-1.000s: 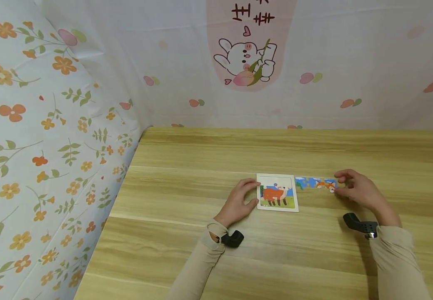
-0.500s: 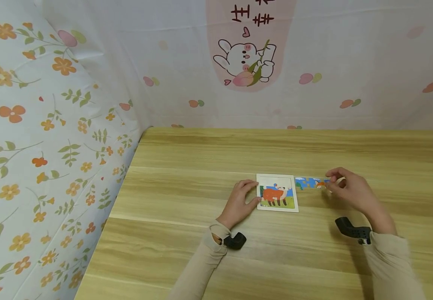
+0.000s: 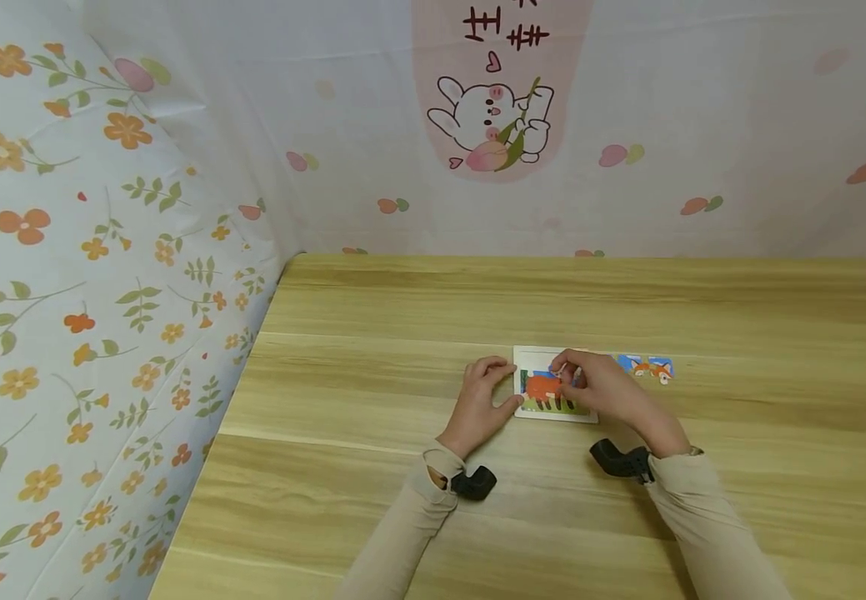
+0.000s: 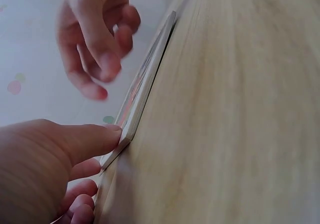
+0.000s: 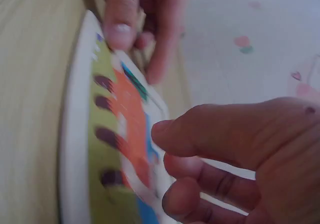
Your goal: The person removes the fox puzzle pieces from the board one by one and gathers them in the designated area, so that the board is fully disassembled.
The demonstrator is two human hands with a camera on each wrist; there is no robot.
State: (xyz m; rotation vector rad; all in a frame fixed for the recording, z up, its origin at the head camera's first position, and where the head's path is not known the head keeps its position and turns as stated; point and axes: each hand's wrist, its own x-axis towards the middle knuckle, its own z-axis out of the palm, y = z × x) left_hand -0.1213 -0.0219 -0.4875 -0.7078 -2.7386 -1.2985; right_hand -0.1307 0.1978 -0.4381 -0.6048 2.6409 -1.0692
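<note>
A square jigsaw puzzle [image 3: 553,417] with a white frame lies on the wooden table. Its picture shows an orange animal with dark legs on green ground; the top section is plain white. My left hand [image 3: 478,410] rests at the frame's left side, with its thumb [image 4: 97,143] pressing the rim and the forefinger at the edge. Over the puzzle's right half hovers my right hand [image 3: 608,392], fingers loosely bent and apart from the board; I see nothing between them. Loose fox-face puzzle pieces [image 3: 660,367] lie right of the frame, partly behind this hand.
The wooden table [image 3: 372,500] extends around the puzzle. Floral sheeting [image 3: 125,292] hangs at the left, and a white cloth with a rabbit print [image 3: 491,117] hangs behind the table. Each wrist carries a black camera mount [image 3: 473,482].
My right hand has moved left, from the loose pieces to above the framed puzzle. The fox-face pieces still lie where they were. My left hand has stayed almost still at the frame.
</note>
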